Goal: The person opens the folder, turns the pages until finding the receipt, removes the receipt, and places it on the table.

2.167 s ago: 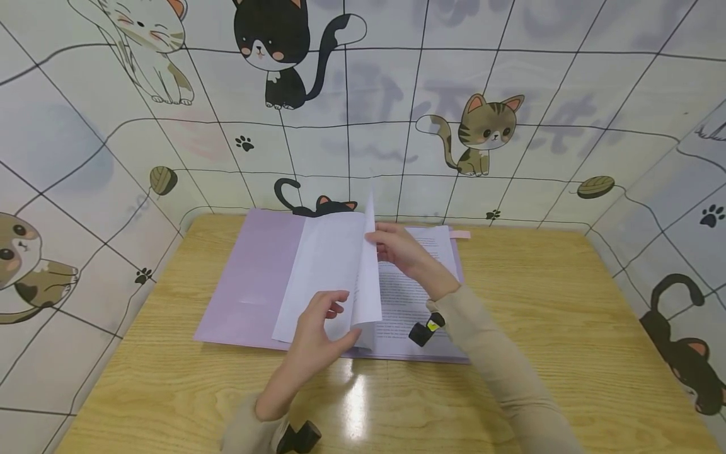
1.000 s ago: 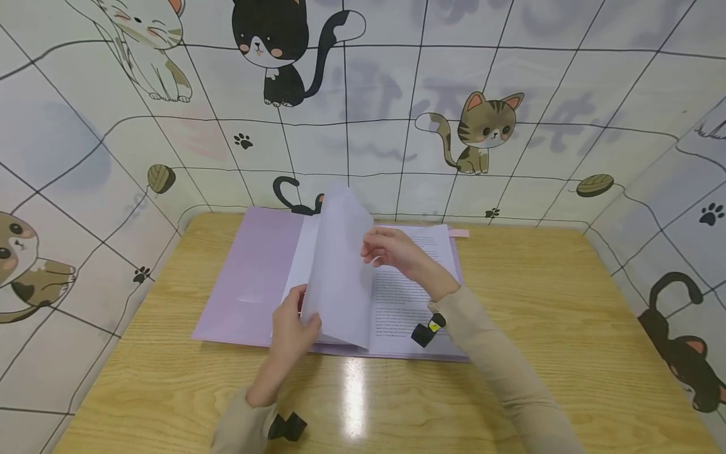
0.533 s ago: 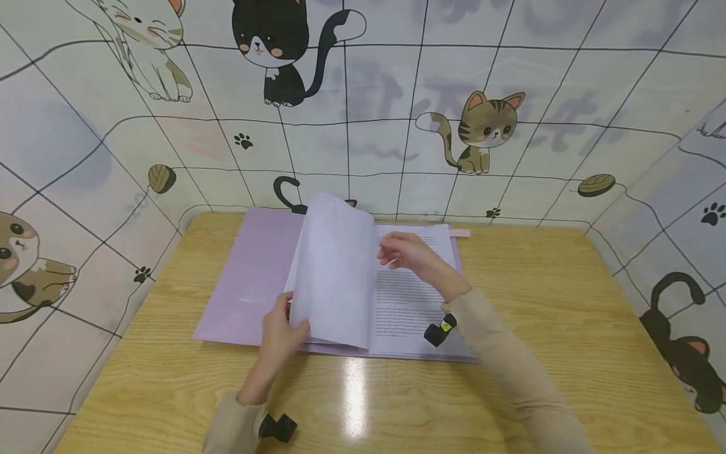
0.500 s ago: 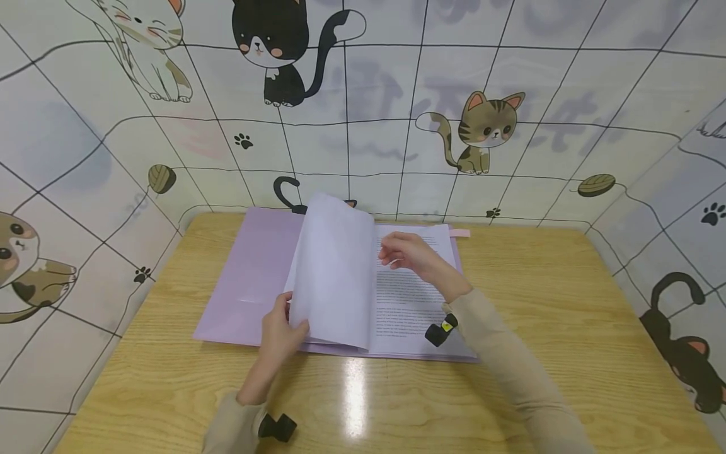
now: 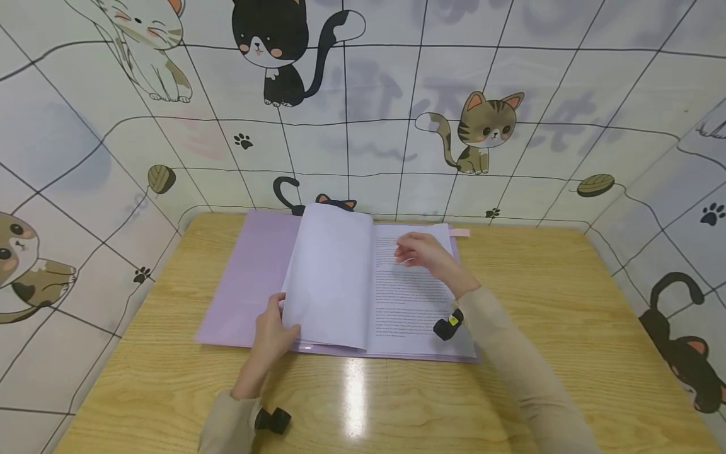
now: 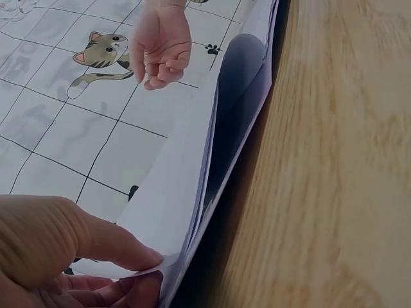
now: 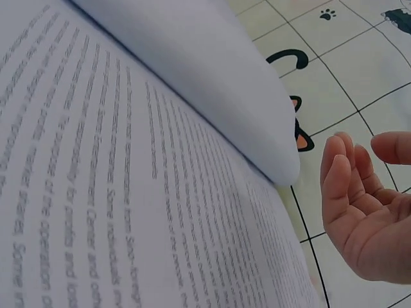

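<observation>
A purple folder [image 5: 249,277] lies spread on the table with white sheets inside it. My left hand [image 5: 271,331] pinches the lower left edge of a blank white page [image 5: 331,277] turned over to the left. In the left wrist view the thumb [image 6: 131,250] presses on top of that page and the fingers are under it. My right hand [image 5: 422,255] hovers over the printed page [image 5: 408,302] on the right side, its fingers loosely bent with nothing in them. Lines of print fill much of the right wrist view, beside the curved blank page [image 7: 212,70].
The wooden table [image 5: 544,315] extends on both sides of the folder and in front of it. A pink tab [image 5: 459,232] sticks out at the folder's upper right. Behind stands a white gridded backdrop [image 5: 380,145] with cartoon cats, close to the folder's far edge.
My left hand took the page's edge from the right hand's side and brought it down leftward, flattening it. My right hand let go of the page and drew back to the right.
</observation>
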### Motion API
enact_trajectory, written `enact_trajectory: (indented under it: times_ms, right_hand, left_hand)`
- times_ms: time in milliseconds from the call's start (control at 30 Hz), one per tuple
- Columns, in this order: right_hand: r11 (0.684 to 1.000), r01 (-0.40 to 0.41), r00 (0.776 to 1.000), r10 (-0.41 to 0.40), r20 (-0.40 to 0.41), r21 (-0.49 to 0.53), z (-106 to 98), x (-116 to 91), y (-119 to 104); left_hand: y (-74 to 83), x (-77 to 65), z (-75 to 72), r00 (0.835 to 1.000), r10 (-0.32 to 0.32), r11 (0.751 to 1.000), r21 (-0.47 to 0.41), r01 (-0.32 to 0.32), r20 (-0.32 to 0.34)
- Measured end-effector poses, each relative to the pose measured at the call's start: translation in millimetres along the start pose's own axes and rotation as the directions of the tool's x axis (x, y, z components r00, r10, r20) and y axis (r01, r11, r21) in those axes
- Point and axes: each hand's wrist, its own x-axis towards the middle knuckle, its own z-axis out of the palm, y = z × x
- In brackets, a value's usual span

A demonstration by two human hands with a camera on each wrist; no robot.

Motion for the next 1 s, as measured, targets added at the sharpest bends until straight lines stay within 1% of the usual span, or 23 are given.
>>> enact_trajectory:
  times_ms: [100, 267, 500, 633, 733, 800, 900, 1000]
  right_hand:
    - [1.000, -0.007, 0.999, 0.007, -0.033, 0.008, -8.9, 5.0, 5.3]
    - [0.997, -0.026, 0.997, 0.031, -0.064, 0.077, -21.6, 10.0, 9.2]
    - [0.995, -0.024, 0.995, 0.034, -0.097, 0.095, -33.8, 12.6, 5.9]
    - [0.998, -0.029, 0.990, 0.037, -0.138, 0.061, -40.2, 13.6, 4.6]
    - [0.998, -0.043, 0.983, 0.052, -0.176, 0.053, -44.8, 15.1, 5.3]
    - [0.996, -0.054, 0.977, 0.068, -0.201, 0.075, -47.9, 16.5, 6.3]
    - [0.993, -0.046, 0.966, 0.072, -0.248, 0.109, -52.7, 19.2, 9.0]
    - [0.995, -0.037, 0.948, 0.065, -0.310, 0.096, -57.5, 21.7, 11.9]
  left_hand:
    - [-0.2, 1.5, -0.8, 0.999, -0.021, 0.999, 0.024, 0.020, 0.032]
    - [0.6, 2.1, -2.4, 0.997, -0.034, 0.997, 0.075, 0.028, 0.076]
    - [-0.8, 3.3, -1.1, 0.996, -0.028, 0.992, 0.124, 0.017, 0.087]
    - [-1.8, 5.1, -0.1, 0.994, -0.042, 0.990, 0.135, 0.029, 0.097]
    - [-1.8, 6.2, 0.2, 0.994, -0.050, 0.990, 0.139, 0.036, 0.099]
    - [-1.5, 6.5, 0.2, 0.994, -0.050, 0.990, 0.139, 0.036, 0.096]
    - [-1.5, 6.7, 0.1, 0.996, -0.034, 0.989, 0.143, 0.021, 0.086]
    - [-0.7, 7.2, -0.1, 0.997, -0.025, 0.982, 0.186, 0.011, 0.069]
